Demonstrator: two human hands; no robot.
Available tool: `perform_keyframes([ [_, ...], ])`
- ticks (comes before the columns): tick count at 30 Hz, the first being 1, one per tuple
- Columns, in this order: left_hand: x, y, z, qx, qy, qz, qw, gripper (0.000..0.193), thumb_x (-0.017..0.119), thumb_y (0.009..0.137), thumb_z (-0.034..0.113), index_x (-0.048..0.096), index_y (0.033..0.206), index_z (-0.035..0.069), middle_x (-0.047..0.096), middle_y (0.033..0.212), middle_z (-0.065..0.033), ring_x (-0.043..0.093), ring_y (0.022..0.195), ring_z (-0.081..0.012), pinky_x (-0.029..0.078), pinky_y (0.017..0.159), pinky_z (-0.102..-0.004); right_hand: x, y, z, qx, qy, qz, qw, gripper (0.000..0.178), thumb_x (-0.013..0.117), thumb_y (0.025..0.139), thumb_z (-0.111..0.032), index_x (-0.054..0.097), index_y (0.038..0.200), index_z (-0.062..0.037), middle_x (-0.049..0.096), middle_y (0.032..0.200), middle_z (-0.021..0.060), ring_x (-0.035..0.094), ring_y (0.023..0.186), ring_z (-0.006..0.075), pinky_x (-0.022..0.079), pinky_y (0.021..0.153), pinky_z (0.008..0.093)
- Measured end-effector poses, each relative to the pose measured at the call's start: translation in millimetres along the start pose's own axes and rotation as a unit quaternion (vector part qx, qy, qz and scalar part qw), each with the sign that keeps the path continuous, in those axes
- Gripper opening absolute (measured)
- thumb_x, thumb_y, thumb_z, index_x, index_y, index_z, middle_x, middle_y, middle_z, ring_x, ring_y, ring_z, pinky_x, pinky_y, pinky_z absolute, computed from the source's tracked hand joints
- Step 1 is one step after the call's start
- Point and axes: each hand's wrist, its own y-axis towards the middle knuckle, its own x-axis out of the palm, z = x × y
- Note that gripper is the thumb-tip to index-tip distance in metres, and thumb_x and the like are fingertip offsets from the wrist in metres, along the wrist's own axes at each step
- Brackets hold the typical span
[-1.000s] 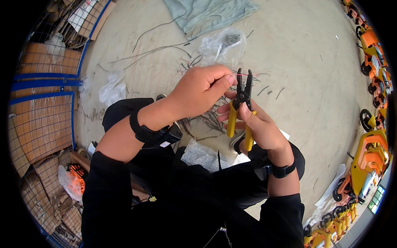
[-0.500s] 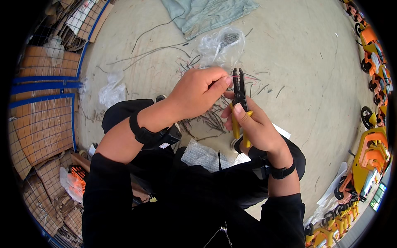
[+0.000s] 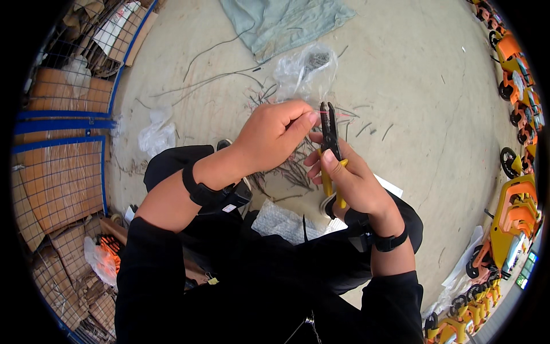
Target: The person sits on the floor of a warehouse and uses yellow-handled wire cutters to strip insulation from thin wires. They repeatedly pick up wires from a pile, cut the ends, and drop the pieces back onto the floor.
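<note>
My left hand is closed, thumb and forefinger pinching a thin red wire. The wire crosses the jaws of a pair of wire strippers, and its far end sticks out to their right. These strippers have black toothed jaws and yellow handles, and point away from me. My right hand grips the handles, thumb across the pivot side and fingers partly behind. Whether the jaws bite on the wire cannot be made out. Below both hands, many grey cable scraps lie on the floor.
A clear plastic bag with dark pieces lies ahead, near a grey-green cloth. Bubble wrap is between my legs. Blue mesh cages with cardboard stand left. Yellow-and-orange small bikes line the right side.
Both hands and the wire strippers sit slightly lower in the picture, and the whole view has shifted a little. The grip on the wire and on the strippers looks the same.
</note>
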Motion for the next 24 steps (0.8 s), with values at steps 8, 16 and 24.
perform_keyframes([
  [8, 0.7, 0.1, -1.8, -0.009, -0.021, -0.001, 1.000, 0.023, 0.051, 0.099, 0.018, 0.064, 0.094, 0.000, 0.048, 0.058, 0.0033, 0.041, 0.056, -0.0034, 0.034, 0.051, -0.0228, -2.6, 0.8, -1.2, 0.018, -0.013, -0.012, 1.000, 0.057, 0.045, 0.101, -0.040, 0.037, 0.140, 0.0005, 0.057, 0.105, 0.0089, 0.057, 0.091, 0.0158, 0.047, 0.083, 0.0318],
  [16, 0.4, -0.7, -3.5, -0.019, 0.004, -0.001, 1.000, 0.022, 0.052, 0.098, 0.018, 0.066, 0.095, 0.000, 0.049, 0.061, 0.0015, 0.043, 0.059, -0.0043, 0.037, 0.054, -0.0240, -3.9, 0.4, -0.2, 0.022, -0.008, 0.000, 1.000, 0.054, 0.045, 0.101, -0.038, 0.039, 0.138, 0.0014, 0.056, 0.095, 0.0053, 0.056, 0.081, 0.0132, 0.048, 0.075, 0.0293],
  [24, 3.1, 0.2, -4.3, -0.030, -0.025, -0.028, 0.999, 0.019, 0.055, 0.097, 0.017, 0.062, 0.101, 0.000, 0.057, 0.069, 0.0006, 0.050, 0.063, -0.0048, 0.042, 0.057, -0.0223, -4.5, -1.2, -1.6, 0.028, -0.077, 0.046, 0.996, 0.048, 0.051, 0.099, -0.035, 0.045, 0.131, 0.0012, 0.059, 0.084, 0.0061, 0.059, 0.072, 0.0137, 0.047, 0.064, 0.0275],
])
